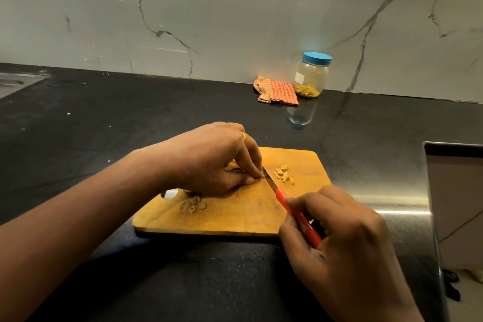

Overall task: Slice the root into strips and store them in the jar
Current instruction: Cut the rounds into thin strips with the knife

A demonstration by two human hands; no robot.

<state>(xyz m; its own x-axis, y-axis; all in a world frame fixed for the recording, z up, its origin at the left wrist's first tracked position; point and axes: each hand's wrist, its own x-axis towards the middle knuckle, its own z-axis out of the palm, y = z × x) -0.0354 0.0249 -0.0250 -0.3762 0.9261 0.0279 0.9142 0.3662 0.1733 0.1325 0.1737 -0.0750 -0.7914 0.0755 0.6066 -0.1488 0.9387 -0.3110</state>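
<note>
A wooden cutting board [235, 217] lies on the black counter. My left hand [209, 159] pinches a yellow root piece [231, 165] against the board, mostly hidden under my fingers. My right hand [337, 238] grips the red handle of a knife [298, 214]; its blade tip meets my left fingertips. Cut yellow strips [283, 176] lie on the board right of the blade. Brown peel scraps [192, 205] sit near the board's front left. A clear jar [312, 77] with a blue lid on stands by the wall, strips at its bottom.
A red checked cloth [277, 90] lies left of the jar. A steel sink edge [15, 81] shows at far left. The counter's steel-trimmed edge [428, 191] drops off to the right, with floor below.
</note>
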